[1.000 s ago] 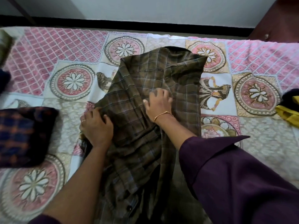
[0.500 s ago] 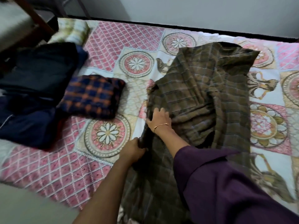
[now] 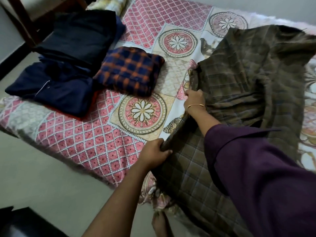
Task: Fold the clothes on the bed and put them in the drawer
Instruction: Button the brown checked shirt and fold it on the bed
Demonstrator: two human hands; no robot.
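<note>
A brown checked shirt (image 3: pixel 242 79) lies spread and rumpled over the right side of the bed (image 3: pixel 95 144), its lower part hanging past the near edge. My left hand (image 3: pixel 154 152) grips the shirt's left edge near the bed's front. Farther up the same edge, my right hand (image 3: pixel 195 98), with a thin gold bangle on the wrist, holds the cloth. A folded blue and orange checked garment (image 3: pixel 130 71) rests to the left of the shirt. Beyond it sit folded dark navy clothes (image 3: pixel 56 86) and a black pile (image 3: pixel 80 35).
The patterned pink and cream bedspread covers the bed. Grey floor (image 3: pixel 42 182) runs along the bed's near left side. A dark wooden frame (image 3: pixel 22 23) stands at the top left. A dark object (image 3: pixel 22 223) sits at the bottom left corner.
The view has swung left, bringing the folded piles in. Both hands have slid from the shirt's middle to its left edge, the left hand moving down toward the bed's front.
</note>
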